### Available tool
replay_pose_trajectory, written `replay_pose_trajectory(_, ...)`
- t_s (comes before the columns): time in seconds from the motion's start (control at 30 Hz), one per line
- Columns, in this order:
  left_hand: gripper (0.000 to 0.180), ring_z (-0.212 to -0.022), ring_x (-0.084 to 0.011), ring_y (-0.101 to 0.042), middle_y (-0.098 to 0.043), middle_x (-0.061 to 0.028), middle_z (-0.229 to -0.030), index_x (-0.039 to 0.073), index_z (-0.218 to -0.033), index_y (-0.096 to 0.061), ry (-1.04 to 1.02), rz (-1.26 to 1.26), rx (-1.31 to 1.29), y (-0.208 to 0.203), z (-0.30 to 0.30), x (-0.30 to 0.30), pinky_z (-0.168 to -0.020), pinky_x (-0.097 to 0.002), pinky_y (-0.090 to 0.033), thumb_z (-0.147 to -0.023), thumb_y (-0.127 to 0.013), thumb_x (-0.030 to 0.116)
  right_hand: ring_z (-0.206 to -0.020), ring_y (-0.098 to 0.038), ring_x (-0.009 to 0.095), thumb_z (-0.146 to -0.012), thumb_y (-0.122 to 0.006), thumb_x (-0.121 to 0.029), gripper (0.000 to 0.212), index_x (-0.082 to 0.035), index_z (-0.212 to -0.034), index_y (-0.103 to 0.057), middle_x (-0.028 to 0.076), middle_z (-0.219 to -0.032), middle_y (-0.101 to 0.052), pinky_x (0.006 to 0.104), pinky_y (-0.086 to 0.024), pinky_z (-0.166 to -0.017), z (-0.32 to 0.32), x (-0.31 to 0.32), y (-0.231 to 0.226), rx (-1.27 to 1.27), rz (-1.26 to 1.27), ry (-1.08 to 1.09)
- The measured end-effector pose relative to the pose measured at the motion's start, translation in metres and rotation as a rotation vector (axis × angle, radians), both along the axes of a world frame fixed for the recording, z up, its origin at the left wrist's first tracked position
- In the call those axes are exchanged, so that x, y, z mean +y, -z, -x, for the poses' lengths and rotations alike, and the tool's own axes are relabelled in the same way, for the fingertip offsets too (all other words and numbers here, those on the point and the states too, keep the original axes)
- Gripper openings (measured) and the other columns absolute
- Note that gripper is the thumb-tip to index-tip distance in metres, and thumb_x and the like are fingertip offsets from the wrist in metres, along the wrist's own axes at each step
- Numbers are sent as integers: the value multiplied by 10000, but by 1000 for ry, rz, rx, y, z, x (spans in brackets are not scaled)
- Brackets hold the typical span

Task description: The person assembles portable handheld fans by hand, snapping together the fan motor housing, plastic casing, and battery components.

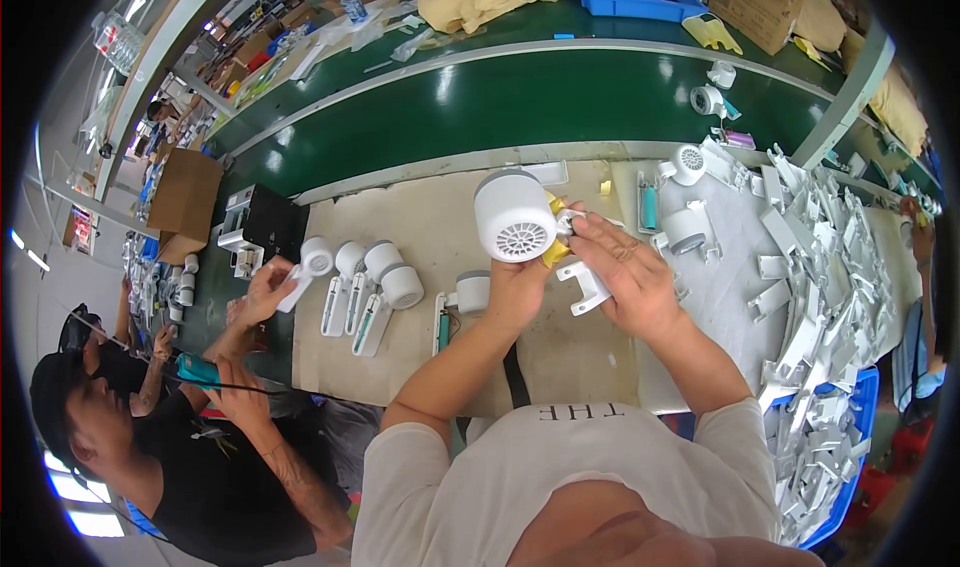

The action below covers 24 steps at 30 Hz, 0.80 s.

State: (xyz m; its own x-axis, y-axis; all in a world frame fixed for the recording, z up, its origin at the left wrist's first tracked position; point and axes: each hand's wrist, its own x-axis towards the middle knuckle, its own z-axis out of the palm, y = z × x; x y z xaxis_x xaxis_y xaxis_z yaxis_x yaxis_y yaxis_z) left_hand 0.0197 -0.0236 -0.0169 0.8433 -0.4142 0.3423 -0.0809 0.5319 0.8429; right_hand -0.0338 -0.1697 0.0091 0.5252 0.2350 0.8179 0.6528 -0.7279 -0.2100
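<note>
Above the bench (430, 212), left hand (518, 285) at white housing (513, 207), right hand (630, 272) palm-down.

count one left hand (518, 289), one right hand (632, 272), one grilled head (513, 217) and one pale bracket (583, 287). log four handles (372, 325) with teal strips on the tan mat (330, 365); two white heads (685, 229) plus one teal cylinder (650, 207) on the grey mat (720, 312); two small heads (706, 99) on the green surface (600, 97) behind. tally two clear bottles (352, 4), one blue tray (645, 5) up top, one blue bin (866, 397) at lower right. enter heaped white parts (830, 267) as too many to count.
</note>
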Motion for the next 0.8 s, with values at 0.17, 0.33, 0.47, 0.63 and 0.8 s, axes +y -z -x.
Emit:
replay_pose_trajectory(0.17,391,-1071,-233,-518,-493,-174,-1207,-20,-1216,-416,-37,-111,-109,-11,-4,5,-847,-330,-466,-844,-522,33,-927,-576,297,-673,-582,26,341,-33,-1009,-580,104,-959,-625,347,-471,-755,2,10,8,235,-27,-138)
replay_pose_trajectory(0.33,423,-1100,-259,-498,-483,-181,-1213,4,-1237,-395,115,173,80,-6,-7,10,-825,-388,-482,-855,-545,105,-907,-557,267,-689,-616,-29,305,-57,-984,-545,96,-962,-625,351,-414,-796,1,1,-17,30,-319,-185)
replay_pose_trajectory(0.47,408,-1120,-257,-482,-464,-179,-1235,18,-1237,-406,56,163,63,-5,-1,5,-856,-400,-464,-861,-537,108,-901,-548,253,-698,-605,-19,291,-68,-979,-546,84,-1015,-621,335,-395,-814,2,3,-14,116,-274,-121)
replay_pose_trajectory(0.63,390,-1140,-233,-466,-444,-147,-1271,42,-1254,-409,23,59,-75,4,-2,5,-918,-359,-422,-880,-495,114,-896,-545,253,-694,-601,-5,299,-69,-981,-551,73,-1035,-617,322,-403,-804,3,4,-14,144,-316,-115)
replay_pose_trajectory(0.8,356,-1104,-204,-488,-488,-142,-1221,-1,-1196,-453,-120,-251,-267,11,-2,17,-907,-316,-410,-855,-517,81,-910,-536,252,-641,-590,4,349,-67,-981,-555,67,-1019,-604,333,-425,-781,7,0,-21,156,-144,-84)
